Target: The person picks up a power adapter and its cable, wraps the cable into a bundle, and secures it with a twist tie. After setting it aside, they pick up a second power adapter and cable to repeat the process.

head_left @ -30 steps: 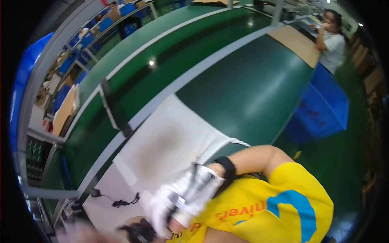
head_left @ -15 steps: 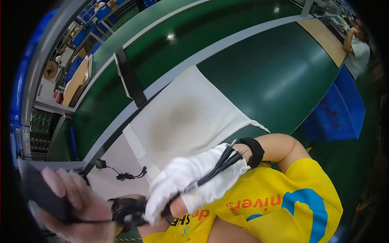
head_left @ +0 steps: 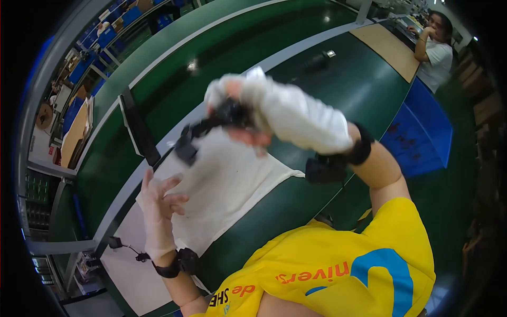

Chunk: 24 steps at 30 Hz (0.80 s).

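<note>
My right hand (head_left: 248,108), in a white glove with bare fingertips, is raised over the far side of the white cloth (head_left: 227,182). It is closed round a blurred bundle of black power cord (head_left: 232,113). From that bundle a black block-shaped end (head_left: 186,150) hangs toward the left; blur hides its details. My left hand (head_left: 162,206), in a thin pale glove, is held up at the cloth's left side. Its fingers are spread and it holds nothing. Black straps with small black boxes sit on both wrists.
Beyond my right hand, a blurred dark object (head_left: 318,59) with a bright end is on the green work surface. A small black adapter (head_left: 114,242) with cord lies at the left. A metal rail (head_left: 285,55) crosses behind. A blue bin (head_left: 420,132) and a seated person are at the right.
My right hand has swung up and away from my body with the black cord. My left hand has let go of the dark block and moved right, fingers spread. The view has shifted slightly.
</note>
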Available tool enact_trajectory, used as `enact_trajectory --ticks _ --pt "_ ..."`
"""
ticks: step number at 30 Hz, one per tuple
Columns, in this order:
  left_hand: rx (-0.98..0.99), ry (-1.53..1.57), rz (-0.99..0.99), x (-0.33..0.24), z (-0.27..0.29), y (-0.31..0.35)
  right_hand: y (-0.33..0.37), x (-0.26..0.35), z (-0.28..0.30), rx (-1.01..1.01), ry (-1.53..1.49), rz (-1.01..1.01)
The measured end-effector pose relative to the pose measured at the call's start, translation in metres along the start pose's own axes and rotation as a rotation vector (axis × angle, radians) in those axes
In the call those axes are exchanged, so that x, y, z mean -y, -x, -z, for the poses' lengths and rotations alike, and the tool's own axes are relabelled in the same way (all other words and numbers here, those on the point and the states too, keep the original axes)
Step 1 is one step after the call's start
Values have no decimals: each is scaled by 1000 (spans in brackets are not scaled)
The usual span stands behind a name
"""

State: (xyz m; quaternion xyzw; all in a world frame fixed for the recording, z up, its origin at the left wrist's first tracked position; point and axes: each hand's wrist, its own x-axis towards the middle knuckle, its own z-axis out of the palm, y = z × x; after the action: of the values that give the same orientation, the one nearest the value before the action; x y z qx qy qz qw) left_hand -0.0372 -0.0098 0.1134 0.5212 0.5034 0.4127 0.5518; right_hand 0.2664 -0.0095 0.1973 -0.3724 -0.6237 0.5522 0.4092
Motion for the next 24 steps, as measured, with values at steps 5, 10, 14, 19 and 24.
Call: enact_trajectory --ticks 5,10,14,19,24 --pt "-12 -194 -31 8 -18 -6 -66 -12 54 -295 19 -163" --pt "47 -212 66 18 -13 -2 -152 -40 122 -630 -31 -202" --pt "51 -188 168 32 2 -1 -192 -73 163 -783 -249 -212" --pt "115 -247 225 39 15 -7 -248 -91 179 -777 -348 -334" --pt "140 -258 258 47 19 -15 -299 -89 175 -715 -178 -277"
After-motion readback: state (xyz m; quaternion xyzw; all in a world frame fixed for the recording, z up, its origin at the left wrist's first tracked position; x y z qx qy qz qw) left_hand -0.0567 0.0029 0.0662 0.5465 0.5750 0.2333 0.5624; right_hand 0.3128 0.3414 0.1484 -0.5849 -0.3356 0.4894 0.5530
